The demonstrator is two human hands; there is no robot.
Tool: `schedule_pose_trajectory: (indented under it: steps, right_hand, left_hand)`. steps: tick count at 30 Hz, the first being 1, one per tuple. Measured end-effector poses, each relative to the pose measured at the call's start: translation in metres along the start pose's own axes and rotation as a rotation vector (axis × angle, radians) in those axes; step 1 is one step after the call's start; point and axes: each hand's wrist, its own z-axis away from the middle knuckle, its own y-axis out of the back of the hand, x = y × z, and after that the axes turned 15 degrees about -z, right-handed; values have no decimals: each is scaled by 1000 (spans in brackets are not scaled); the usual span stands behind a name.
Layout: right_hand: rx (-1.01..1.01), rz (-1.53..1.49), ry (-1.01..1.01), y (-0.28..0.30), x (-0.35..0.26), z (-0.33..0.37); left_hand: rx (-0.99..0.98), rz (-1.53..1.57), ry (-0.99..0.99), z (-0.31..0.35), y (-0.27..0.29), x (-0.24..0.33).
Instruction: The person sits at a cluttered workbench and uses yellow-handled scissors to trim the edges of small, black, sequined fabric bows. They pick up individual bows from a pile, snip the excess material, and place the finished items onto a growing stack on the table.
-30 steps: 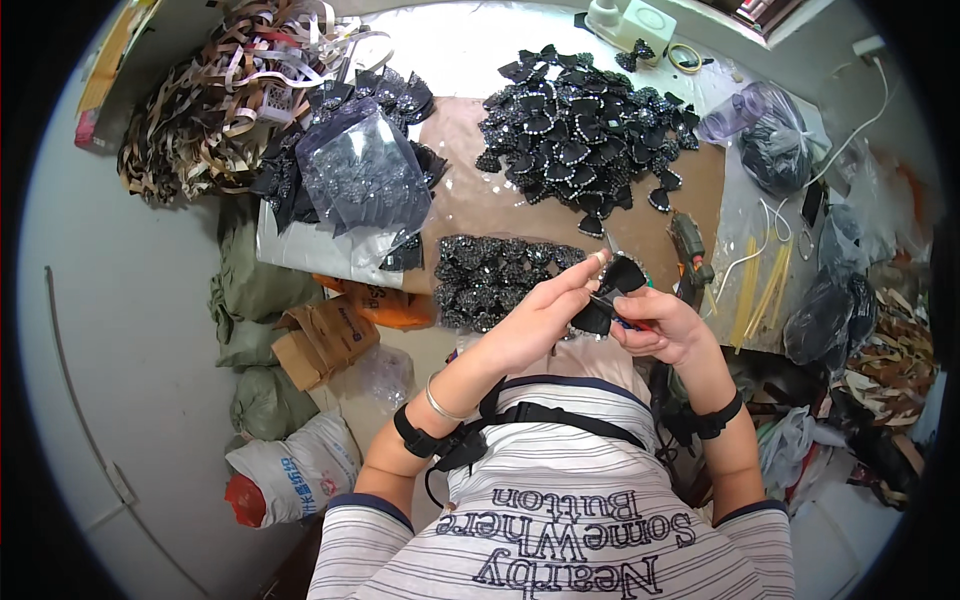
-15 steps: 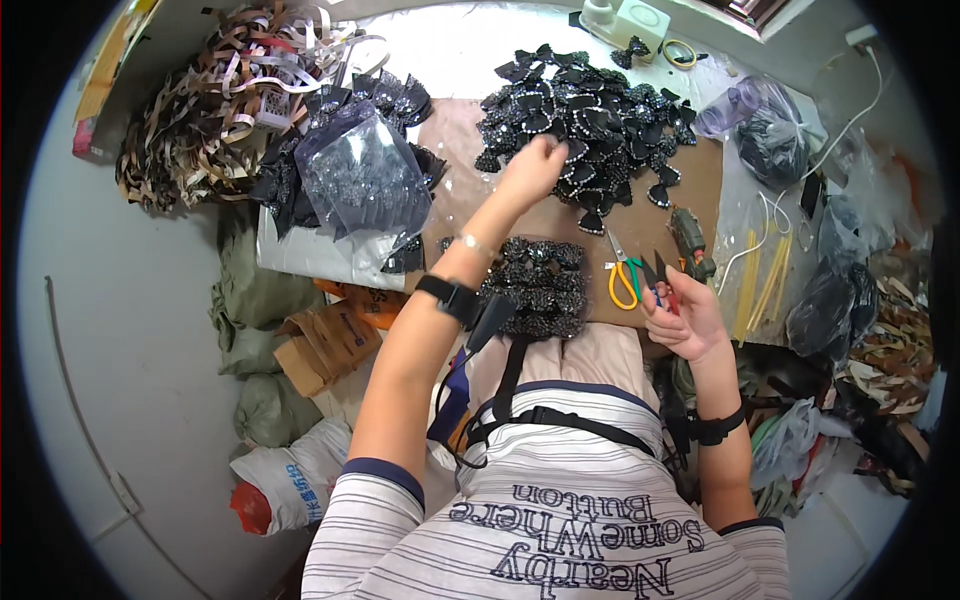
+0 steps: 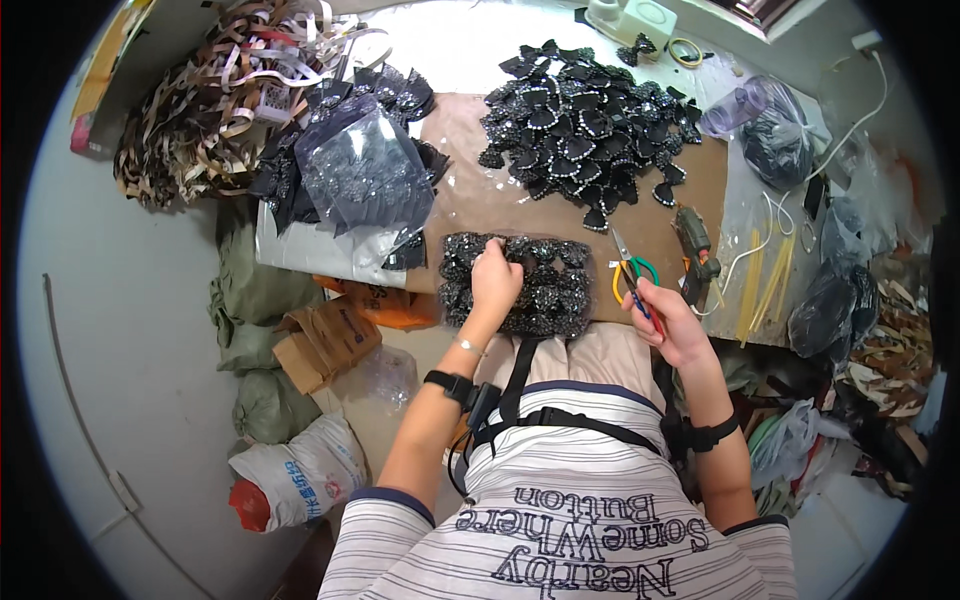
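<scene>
My left hand [image 3: 497, 285] is over a clear packet [image 3: 560, 300] of black sparkly bows laid in rows at the table's near edge. Its fingers are closed, and what they pinch, if anything, is hidden. My right hand [image 3: 672, 325] grips a hand tool [image 3: 645, 308] with red-and-blue handles and a dark narrow tip, just right of the packet; its exact kind is hard to make out. Scissors [image 3: 648, 270] with yellow and green handles lie beside that hand. Beyond both hands spreads a heap of loose black bows [image 3: 590, 130], many edged with shiny stones.
A glue gun [image 3: 695, 240] lies right of the scissors, near yellow glue sticks [image 3: 765, 280] and a white cable. Clear plastic bags [image 3: 365, 170] cover black pieces at left, beside a ribbon pile [image 3: 200, 130]. A cardboard box [image 3: 325, 345] stands below the table's left side.
My left hand has come back from the heap of bows to the packet near me. My right hand has shifted slightly left and down, and its tool has turned.
</scene>
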Motion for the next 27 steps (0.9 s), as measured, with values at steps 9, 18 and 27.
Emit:
schedule_pose_trajectory:
  steps: [9, 18, 27]
  right_hand:
    - [22, 1050, 435, -72, 2, -11]
    - [-48, 668, 561, -97, -12, -1]
    - [-3, 1079, 816, -104, -8, -3]
  left_hand:
    - [-660, 1393, 69, 55, 144, 40]
    - [-465, 1217, -188, 79, 157, 59]
    - [-383, 1102, -211, 91, 157, 70]
